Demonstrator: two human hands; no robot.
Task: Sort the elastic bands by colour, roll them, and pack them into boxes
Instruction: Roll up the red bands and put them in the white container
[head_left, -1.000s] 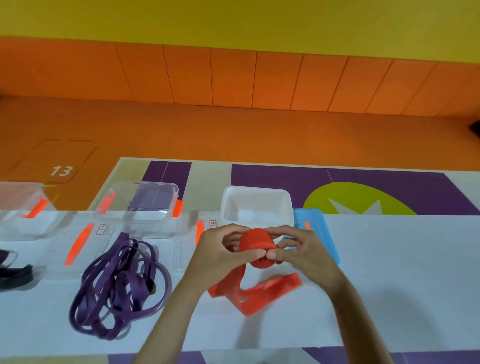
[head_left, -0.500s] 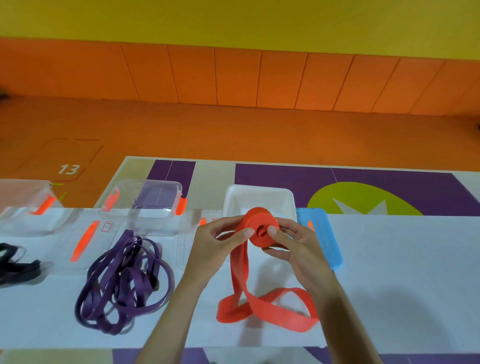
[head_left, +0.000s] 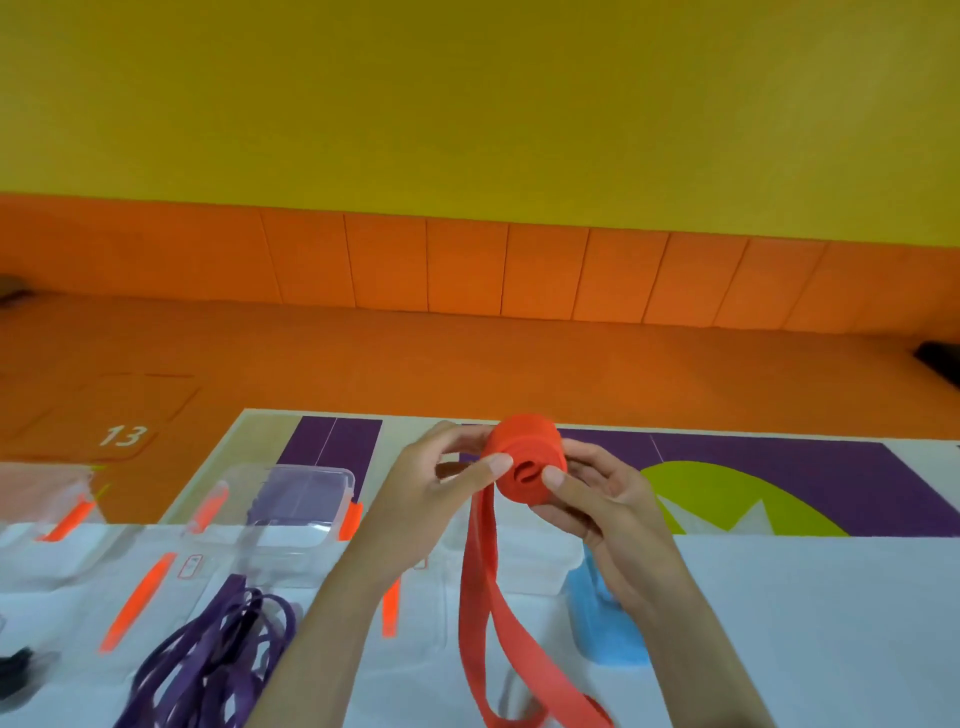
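- The left hand (head_left: 431, 493) and right hand (head_left: 605, 501) both grip the wide red elastic band (head_left: 524, 449), held up above the white table (head_left: 805, 623); fingers curl round its thick rolled part and the thumbs press its near face.
- Rolling looks well along but unfinished; a 2-strand tail hangs from the roll down to the table.
- The tangled pile of thin purple elastic bands (head_left: 218, 660) lies unrolled at the left; a black band (head_left: 15, 670) shows at the far left edge.
- The clear plastic box (head_left: 296, 499) behind the purple pile appears to hold nothing; packing seems not begun.
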